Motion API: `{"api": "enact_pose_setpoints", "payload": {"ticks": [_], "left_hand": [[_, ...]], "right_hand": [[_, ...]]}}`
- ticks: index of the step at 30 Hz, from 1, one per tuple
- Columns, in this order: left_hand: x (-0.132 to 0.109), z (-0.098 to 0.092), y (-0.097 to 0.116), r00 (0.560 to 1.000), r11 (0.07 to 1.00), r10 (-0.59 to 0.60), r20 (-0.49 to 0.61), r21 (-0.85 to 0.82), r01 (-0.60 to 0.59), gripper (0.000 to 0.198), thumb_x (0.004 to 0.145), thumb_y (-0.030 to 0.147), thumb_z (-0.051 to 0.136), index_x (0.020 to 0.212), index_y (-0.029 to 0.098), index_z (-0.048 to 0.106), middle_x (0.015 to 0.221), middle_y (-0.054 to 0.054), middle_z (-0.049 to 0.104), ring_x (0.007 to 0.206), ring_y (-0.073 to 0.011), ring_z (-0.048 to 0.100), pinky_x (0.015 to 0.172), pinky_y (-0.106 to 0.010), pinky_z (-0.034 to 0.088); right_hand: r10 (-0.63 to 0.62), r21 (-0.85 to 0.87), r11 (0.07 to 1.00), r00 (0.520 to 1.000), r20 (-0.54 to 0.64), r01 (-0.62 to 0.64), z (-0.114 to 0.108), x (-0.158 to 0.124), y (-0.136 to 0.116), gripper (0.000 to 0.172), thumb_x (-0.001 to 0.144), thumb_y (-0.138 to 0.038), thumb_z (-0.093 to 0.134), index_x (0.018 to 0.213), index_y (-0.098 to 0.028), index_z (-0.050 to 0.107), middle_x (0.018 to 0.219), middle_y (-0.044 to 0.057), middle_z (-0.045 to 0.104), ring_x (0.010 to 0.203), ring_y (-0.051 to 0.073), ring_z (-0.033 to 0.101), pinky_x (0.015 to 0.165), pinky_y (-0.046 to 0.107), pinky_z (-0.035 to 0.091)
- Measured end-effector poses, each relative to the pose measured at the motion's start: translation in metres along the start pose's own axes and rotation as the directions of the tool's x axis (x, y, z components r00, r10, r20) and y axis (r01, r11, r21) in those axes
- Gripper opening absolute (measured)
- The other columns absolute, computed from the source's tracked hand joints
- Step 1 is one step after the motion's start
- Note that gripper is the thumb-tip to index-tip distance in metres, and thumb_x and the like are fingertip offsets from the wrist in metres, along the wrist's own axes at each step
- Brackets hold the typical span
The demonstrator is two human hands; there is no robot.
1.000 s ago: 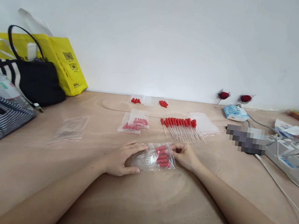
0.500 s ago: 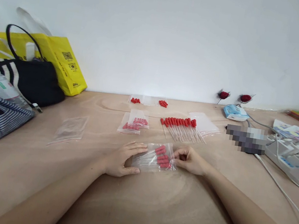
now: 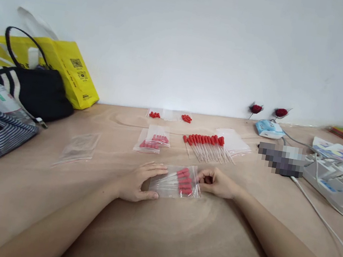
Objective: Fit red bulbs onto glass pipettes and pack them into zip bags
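Note:
A clear zip bag (image 3: 167,187) lies flat on the table in front of me, with several red-tipped white sticks (image 3: 185,182) inside, their red ends to the right. My left hand (image 3: 140,182) rests at the bag's left end, fingers stretched and thumb apart. At the other end, my right hand (image 3: 217,182) pinches the bag's right edge between thumb and fingers. Just beyond the bag, a row of loose red-tipped sticks (image 3: 204,144) is fanned out on the table. Two overlapping filled zip bags (image 3: 153,139) lie to the left of that row.
Flat zip bags (image 3: 79,147) lie at left, and a white stack of bags (image 3: 234,142) sits behind the loose sticks. More red-tipped bags (image 3: 170,115) are by the wall. Handbags (image 3: 40,90) stand at far left; a power strip (image 3: 333,189) with cables is at right.
The view has shifted very slightly. Both hands and the bag stay in nearly the same place.

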State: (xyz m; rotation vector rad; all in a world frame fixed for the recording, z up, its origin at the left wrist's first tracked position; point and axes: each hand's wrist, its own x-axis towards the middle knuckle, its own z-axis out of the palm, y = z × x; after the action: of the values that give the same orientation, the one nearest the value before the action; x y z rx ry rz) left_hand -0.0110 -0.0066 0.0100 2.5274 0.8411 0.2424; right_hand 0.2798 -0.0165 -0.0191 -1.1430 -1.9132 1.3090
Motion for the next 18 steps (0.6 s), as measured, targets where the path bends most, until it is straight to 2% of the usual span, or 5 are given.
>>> {"api": "enact_pose_setpoints", "payload": {"ticks": [4, 7, 9, 14, 18], "left_hand": [[0.008, -0.003, 0.001, 0.996, 0.997, -0.035, -0.081, -0.079, 0.028, 0.052, 0.075, 0.042, 0.057, 0.121, 0.022, 0.045, 0.128, -0.007, 0.047, 0.119, -0.0229, 0.04, 0.1, -0.04, 0.031], [0.025, -0.001, 0.001, 0.979, 0.993, -0.077, -0.191, -0.108, 0.057, 0.04, 0.077, 0.041, 0.054, 0.109, 0.018, 0.054, 0.113, -0.008, 0.057, 0.106, -0.0209, 0.05, 0.093, -0.036, 0.039], [0.042, 0.002, 0.001, 0.974, 0.991, -0.104, -0.2, -0.106, 0.084, 0.037, 0.076, 0.042, 0.054, 0.104, 0.018, 0.057, 0.106, -0.007, 0.061, 0.099, -0.0206, 0.054, 0.088, -0.035, 0.042], [0.088, 0.004, 0.005, 0.995, 0.969, -0.087, -0.048, -0.238, 0.074, 0.048, 0.068, 0.038, 0.064, 0.109, 0.015, 0.054, 0.105, -0.008, 0.06, 0.094, -0.0201, 0.056, 0.08, -0.031, 0.044], [0.113, -0.003, 0.009, 0.962, 0.929, -0.169, 0.213, -0.291, 0.228, 0.062, 0.047, 0.037, 0.078, 0.102, 0.015, 0.056, 0.078, 0.0, 0.061, 0.074, -0.0154, 0.057, 0.063, -0.024, 0.044]], "right_hand": [[0.074, 0.063, 0.996, 0.993, -0.094, -0.068, -0.007, 0.0, -0.005, 0.031, 0.071, -0.046, 0.057, 0.077, -0.017, 0.065, 0.059, -0.002, 0.053, 0.05, 0.008, 0.04, 0.048, 0.022, 0.032], [0.087, 0.013, 0.996, 0.985, -0.151, -0.086, 0.0, 0.005, -0.003, 0.033, 0.071, -0.049, 0.056, 0.067, -0.016, 0.062, 0.055, -0.003, 0.05, 0.049, 0.008, 0.039, 0.047, 0.022, 0.03], [0.053, -0.041, 0.997, 0.977, -0.204, -0.063, 0.008, 0.008, 0.001, 0.033, 0.067, -0.048, 0.06, 0.062, -0.016, 0.059, 0.056, -0.002, 0.049, 0.051, 0.009, 0.04, 0.048, 0.022, 0.031], [-0.094, -0.064, 0.995, 0.947, -0.306, 0.078, 0.02, 0.013, 0.006, 0.026, 0.068, -0.043, 0.062, 0.067, -0.017, 0.059, 0.075, 0.001, 0.051, 0.065, 0.011, 0.047, 0.061, 0.025, 0.039], [-0.147, -0.001, 0.988, 0.949, -0.278, 0.153, 0.02, 0.012, 0.002, 0.026, 0.068, -0.042, 0.063, 0.068, -0.017, 0.058, 0.074, 0.001, 0.051, 0.068, 0.012, 0.048, 0.066, 0.026, 0.04]]}}
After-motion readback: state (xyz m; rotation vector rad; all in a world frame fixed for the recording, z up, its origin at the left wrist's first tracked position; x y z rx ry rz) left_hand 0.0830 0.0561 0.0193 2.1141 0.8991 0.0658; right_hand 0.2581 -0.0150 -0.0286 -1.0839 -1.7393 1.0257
